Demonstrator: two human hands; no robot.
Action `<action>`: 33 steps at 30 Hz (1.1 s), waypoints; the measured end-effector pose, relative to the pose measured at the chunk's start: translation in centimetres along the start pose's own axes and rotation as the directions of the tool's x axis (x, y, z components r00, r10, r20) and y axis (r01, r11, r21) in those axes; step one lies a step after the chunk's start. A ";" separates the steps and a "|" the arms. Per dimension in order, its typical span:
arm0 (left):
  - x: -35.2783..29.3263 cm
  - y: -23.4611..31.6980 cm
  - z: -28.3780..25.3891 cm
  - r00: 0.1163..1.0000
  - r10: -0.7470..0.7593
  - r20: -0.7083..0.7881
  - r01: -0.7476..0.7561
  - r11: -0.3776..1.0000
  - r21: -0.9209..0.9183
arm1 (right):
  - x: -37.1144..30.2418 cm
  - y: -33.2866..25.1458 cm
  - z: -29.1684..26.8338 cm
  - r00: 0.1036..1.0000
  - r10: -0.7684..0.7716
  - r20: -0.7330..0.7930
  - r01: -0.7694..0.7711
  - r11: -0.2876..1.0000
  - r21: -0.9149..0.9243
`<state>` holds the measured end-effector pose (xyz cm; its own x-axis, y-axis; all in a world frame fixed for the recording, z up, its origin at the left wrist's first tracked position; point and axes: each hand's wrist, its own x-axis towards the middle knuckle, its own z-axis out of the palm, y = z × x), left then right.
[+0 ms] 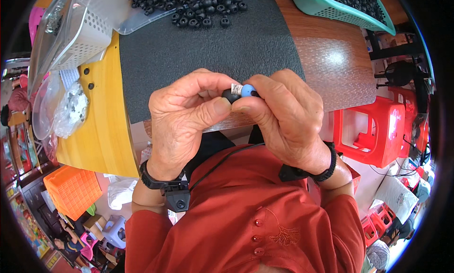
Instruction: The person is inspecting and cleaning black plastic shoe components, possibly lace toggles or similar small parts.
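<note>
Both hands pinching one small part above the table edge.
Left hand (pixel 182 119) and right hand (pixel 288 117) are clamped together on a small blue-and-silver piece with black rubber cap (pixel 241 91), over the black textured mat (pixel 208 50).

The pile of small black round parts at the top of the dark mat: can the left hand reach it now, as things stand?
Probably not at once. The left hand pinches a small black piece together with the right hand, so its fingers are occupied. The dark mat between the hands and the pile of black parts lies bare, so nothing blocks the way.
</note>
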<state>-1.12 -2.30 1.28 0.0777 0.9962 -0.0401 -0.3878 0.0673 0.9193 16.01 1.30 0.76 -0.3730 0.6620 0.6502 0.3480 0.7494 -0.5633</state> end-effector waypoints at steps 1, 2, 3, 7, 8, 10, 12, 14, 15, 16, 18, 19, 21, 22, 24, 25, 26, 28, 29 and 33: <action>0.0 -0.1 -0.1 1.000 -0.001 0.000 0.001 1.000 -0.001 | 0.0 0.0 0.0 1.000 -0.002 0.005 0.002 1.000 -0.010; -0.1 -0.3 -0.2 1.000 0.002 0.000 -0.002 1.000 -0.003 | 0.0 -0.1 0.0 1.000 -0.004 0.009 0.004 1.000 -0.021; -0.1 -0.3 -0.2 1.000 0.006 0.001 -0.006 1.000 -0.006 | -0.1 0.0 0.1 1.000 -0.002 0.010 0.002 1.000 -0.021; -0.2 -0.5 0.5 0.997 -0.041 -0.069 0.036 0.996 -0.077 | -0.3 0.4 0.3 0.999 -0.039 0.027 0.040 0.997 -0.069; -0.2 -0.8 0.3 0.995 -0.074 -0.066 0.067 0.993 -0.102 | -0.4 0.6 0.3 0.998 -0.044 0.043 0.047 0.996 -0.076; -0.3 -1.1 0.0 0.992 -0.106 -0.061 0.098 0.987 -0.125 | -0.7 0.6 0.4 0.997 -0.052 0.061 0.057 0.995 -0.086; -0.3 -1.2 -0.1 0.990 -0.132 -0.046 0.125 0.982 -0.143 | -0.9 0.6 0.5 0.995 -0.061 0.078 0.068 0.993 -0.097; -0.1 -1.1 0.7 0.994 -0.094 -0.058 0.085 0.987 -0.134 | -1.2 0.7 0.6 1.000 -0.001 -0.001 0.001 0.999 0.036; 0.0 -1.1 1.0 0.996 -0.053 -0.073 0.044 0.991 -0.124 | -1.3 0.8 0.6 1.000 0.000 -0.002 0.000 0.999 0.033; 0.0 -1.1 0.9 0.996 -0.052 -0.074 0.043 0.992 -0.122 | -1.4 1.0 0.5 1.000 0.020 -0.012 -0.020 0.999 0.041; 0.1 -1.1 0.6 0.998 -0.022 -0.056 0.017 0.996 -0.082 | -1.4 1.3 0.4 0.999 0.040 -0.023 -0.039 0.998 0.052; 0.1 -1.2 0.6 0.998 -0.022 -0.055 0.018 0.996 -0.082 | -1.5 1.4 0.2 0.997 0.070 -0.027 -0.069 0.997 0.046; 0.1 -1.3 0.5 0.998 0.015 -0.065 -0.018 0.999 -0.034 | -1.6 1.3 0.1 0.994 0.103 -0.032 -0.101 0.994 0.040; 0.1 -1.2 0.6 0.998 0.015 -0.064 -0.017 0.999 -0.034 | -1.5 1.1 0.0 0.995 0.094 -0.028 -0.093 0.995 0.042; 0.0 -1.2 0.7 0.997 -0.008 -0.073 0.004 0.998 -0.059 | -1.4 0.9 -0.1 0.996 0.088 -0.024 -0.087 0.995 0.047; 0.1 -1.2 0.9 0.997 -0.008 -0.071 0.004 0.998 -0.059 | -1.3 0.8 -0.1 0.996 0.085 -0.025 -0.084 0.996 0.042; 0.2 -1.2 1.2 0.997 0.002 -0.079 -0.006 0.998 -0.058 | -1.2 0.8 -0.1 0.996 0.084 -0.025 -0.083 0.996 0.038; 0.4 -1.3 1.2 0.996 0.010 -0.087 -0.015 0.998 -0.056 | -1.0 1.0 0.0 0.996 0.083 -0.027 -0.083 0.996 0.031; 0.6 -1.3 1.1 0.997 0.022 -0.072 -0.025 0.999 -0.040 | -0.9 1.2 0.0 0.996 0.082 -0.027 -0.081 0.996 0.024; 1.3 -1.4 1.1 0.995 0.082 -0.049 -0.080 0.996 0.031 | -0.6 1.6 0.1 0.997 0.069 -0.047 -0.067 0.997 0.030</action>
<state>0.50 -1.16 0.39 0.0010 0.9999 0.0164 -0.3642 -0.0149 0.9312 16.69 2.07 -0.62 -0.3074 0.7104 0.6331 0.3465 0.7032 -0.6208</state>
